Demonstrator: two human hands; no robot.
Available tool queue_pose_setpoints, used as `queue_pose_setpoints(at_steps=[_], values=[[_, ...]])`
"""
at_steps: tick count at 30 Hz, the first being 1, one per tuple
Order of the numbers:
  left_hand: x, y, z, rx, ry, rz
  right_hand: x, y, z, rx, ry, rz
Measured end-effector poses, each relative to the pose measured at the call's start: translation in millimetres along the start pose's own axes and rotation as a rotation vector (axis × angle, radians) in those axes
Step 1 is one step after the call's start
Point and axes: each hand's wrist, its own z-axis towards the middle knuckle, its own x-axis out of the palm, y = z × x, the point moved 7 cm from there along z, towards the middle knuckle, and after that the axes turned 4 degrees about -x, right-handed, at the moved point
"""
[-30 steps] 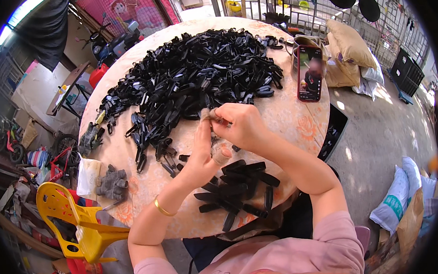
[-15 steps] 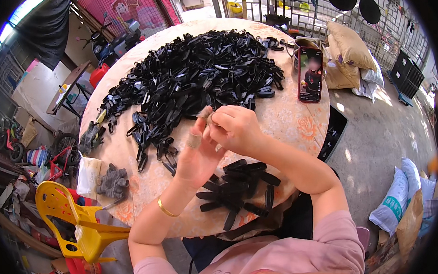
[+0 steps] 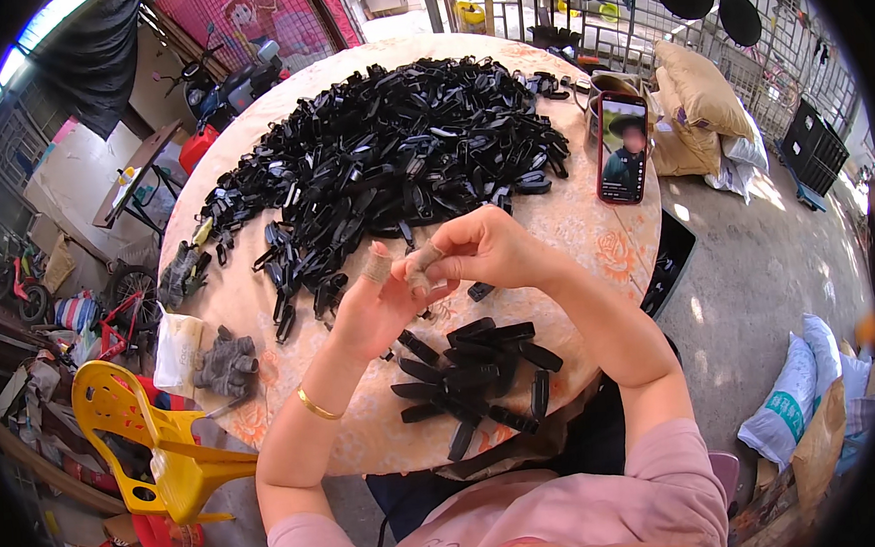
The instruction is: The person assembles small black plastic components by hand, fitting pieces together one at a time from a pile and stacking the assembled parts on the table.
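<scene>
Hands raised together above the round table [image 3: 596, 239]. We see the left hand [image 3: 384, 302] half open, thumb and forefinger up, both fingertips wrapped in tape; the right hand [image 3: 481, 251] pinches narrowly at the left fingertip. Whether a small black plastic piece sits between them, we cannot tell (too small, hidden by fingers). Below the hands lies a small pile of black parts [image 3: 474, 382]; beyond them, a large heap of black parts [image 3: 391, 166]. A smartphone [image 3: 622, 147] stands propped at right; grey gloves [image 3: 225, 362] lie at left.
</scene>
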Motion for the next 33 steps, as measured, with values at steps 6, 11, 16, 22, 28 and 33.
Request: queue_pose_setpoints(at_steps=[6, 11, 16, 22, 28, 33], values=[[-17, 12, -3, -0.167, -0.067, 0.020, 6, 4, -3, -0.070, 0.024, -0.143], [1, 13, -8, -0.208, 0.268, -0.021, 2, 8, -1, 0.024, 0.008, -0.186], [31, 18, -11, -0.189, 0.435, 0.090, 1, -6, 0, 0.130, 0.071, 0.246], [19, -2, 0, -0.025, 0.027, 0.190, -19, 6, -4, -0.150, -0.437, -0.181], [17, 6, -6, 0.051, -0.170, 0.901, 9, 31, -10, -0.386, -0.385, -0.753], [18, 8, -8, 0.081, -0.208, 1.214, 10, 27, -9, -0.356, -0.420, -0.808]])
